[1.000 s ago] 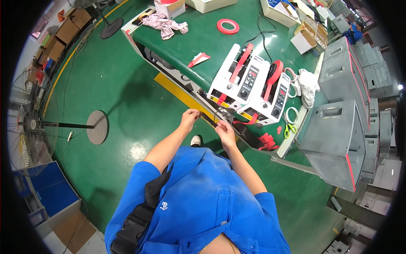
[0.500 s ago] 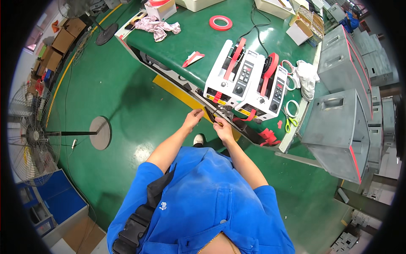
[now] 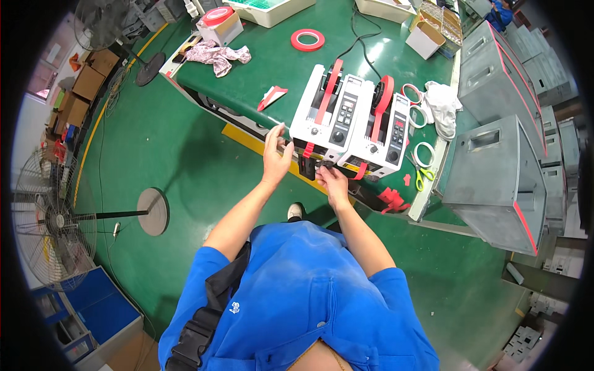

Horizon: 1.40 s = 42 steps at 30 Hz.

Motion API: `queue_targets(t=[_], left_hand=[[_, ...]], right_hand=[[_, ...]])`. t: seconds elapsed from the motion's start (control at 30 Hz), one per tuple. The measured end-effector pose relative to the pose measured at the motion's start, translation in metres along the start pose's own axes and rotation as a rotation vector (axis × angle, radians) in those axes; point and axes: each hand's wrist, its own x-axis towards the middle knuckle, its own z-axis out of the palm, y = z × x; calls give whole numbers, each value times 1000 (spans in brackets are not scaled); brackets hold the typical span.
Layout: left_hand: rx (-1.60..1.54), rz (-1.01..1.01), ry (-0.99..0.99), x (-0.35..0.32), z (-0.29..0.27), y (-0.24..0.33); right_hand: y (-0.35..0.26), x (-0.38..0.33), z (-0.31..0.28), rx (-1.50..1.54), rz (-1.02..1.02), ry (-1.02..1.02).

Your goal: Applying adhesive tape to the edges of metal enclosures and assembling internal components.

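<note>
Two white automatic tape dispensers, a left one (image 3: 328,111) and a right one (image 3: 380,127), stand side by side at the green table's near edge. Each carries a red tape roll, and a red strip hangs from its front. Beside the front left corner of the left dispenser is my left hand (image 3: 276,157), fingers apart and holding nothing. My right hand (image 3: 333,184) is closed on a small black part (image 3: 307,167) in front of that dispenser's outlet. Whether this part touches the machine I cannot tell.
Green-handled scissors (image 3: 422,178), tape rings and red tape scraps (image 3: 393,200) lie to the right. A red tape roll (image 3: 307,40) and a crumpled cloth (image 3: 219,57) lie farther back. Grey metal cabinets (image 3: 489,185) stand at right, a pedestal fan (image 3: 59,219) at left.
Both hands have moved forward to the front of the left dispenser. My left hand has risen and spread its fingers; the black part is now up at the dispenser's front.
</note>
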Motion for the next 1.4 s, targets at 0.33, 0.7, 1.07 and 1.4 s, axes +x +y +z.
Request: queue_targets(t=[0.33, 0.7, 1.07, 1.4], left_hand=[[-70, -148, -176, 41, 17, -1], [-106, -163, -209, 40, 11, -11], [-98, -86, -244, 61, 22, -23], [90, -87, -164, 83, 37, -40]], right_hand=[[-4, 5, 0, 29, 20, 54], [-9, 9, -7, 86, 93, -51], [-10, 10, -4, -55, 11, -41], [-19, 24, -8, -587, 2, -175]])
